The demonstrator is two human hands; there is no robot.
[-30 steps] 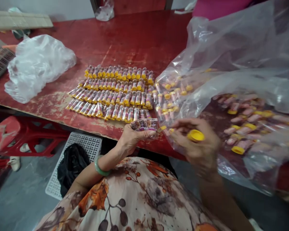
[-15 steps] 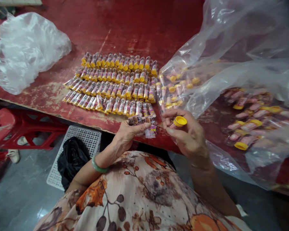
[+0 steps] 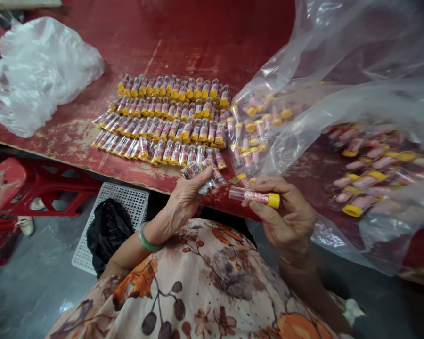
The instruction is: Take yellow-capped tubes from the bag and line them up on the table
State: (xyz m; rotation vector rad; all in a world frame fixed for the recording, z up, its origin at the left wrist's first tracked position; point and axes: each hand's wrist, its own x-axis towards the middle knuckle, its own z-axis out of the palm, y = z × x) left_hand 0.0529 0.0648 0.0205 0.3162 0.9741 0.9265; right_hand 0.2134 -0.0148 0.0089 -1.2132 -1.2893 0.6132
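Several small printed packets (image 3: 194,170) are pinched in my left hand (image 3: 188,193), just over the table's front edge. My right hand (image 3: 286,214) grips a clear tube (image 3: 254,197) by its yellow-capped end, with the tube's clear end pointing left toward the packets. The tube lies nearly level and has pink-and-white contents or print. Beyond my left hand, rows of wrapped yellow-capped tubes (image 3: 169,127) lie side by side on the red table (image 3: 198,42). A large clear plastic bag (image 3: 289,136) with more yellow-capped tubes is to the right.
A crumpled white plastic bag (image 3: 45,70) sits at the table's left. Below the edge are a red stool (image 3: 7,188) and a white perforated crate (image 3: 134,202) bearing a black bag (image 3: 109,226).
The tube in my right hand has turned from cap toward the camera to sideways, its cap now at the right. The packets in my left hand have tilted and shifted slightly left.
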